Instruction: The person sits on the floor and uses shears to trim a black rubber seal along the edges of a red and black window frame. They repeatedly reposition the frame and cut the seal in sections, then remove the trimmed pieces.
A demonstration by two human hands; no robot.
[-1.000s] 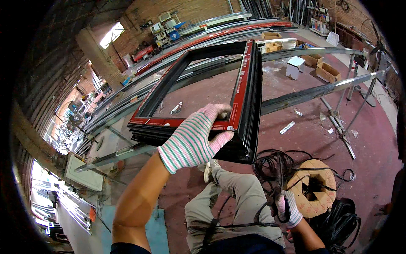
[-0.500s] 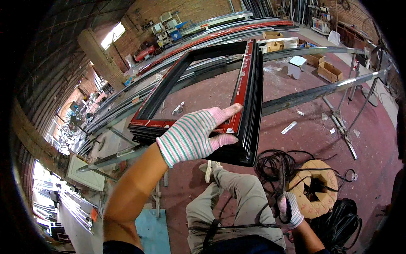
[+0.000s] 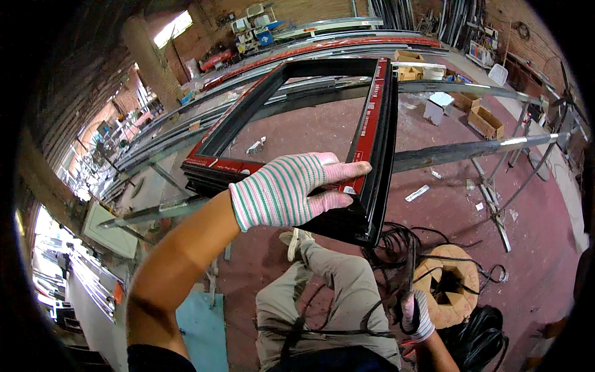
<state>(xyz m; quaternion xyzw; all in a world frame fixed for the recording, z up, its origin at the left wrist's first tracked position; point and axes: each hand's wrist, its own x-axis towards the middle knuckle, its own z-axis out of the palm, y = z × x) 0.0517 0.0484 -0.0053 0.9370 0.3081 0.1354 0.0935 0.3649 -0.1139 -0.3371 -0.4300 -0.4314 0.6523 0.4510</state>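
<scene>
A stack of black window frames (image 3: 382,155), its top faces covered with red printed film, lies tilted in front of me. My left hand (image 3: 279,191), in a pink, green and white striped knit glove, rests on its near right corner. The index finger and thumb are stretched apart there; the other fingers are mostly hidden. Low at the right, my right hand (image 3: 420,317), gloved alike, is closed round a dark strip (image 3: 411,260) that looks like rubber seal. More black strip trails across my lap, and loose coils (image 3: 392,242) lie beyond the hand.
A cardboard-sided reel (image 3: 460,304) and a black bundle (image 3: 480,338) lie right of my right hand. Metal rails (image 3: 477,149) on legs run beneath the frames. Open boxes (image 3: 485,123) and long profiles (image 3: 334,46) lie farther back. Scraps litter the red floor.
The view has shifted a little. My left hand has slid slightly right along the frame corner, with its index finger nearer the outer edge. The right hand still grips the dark strip.
</scene>
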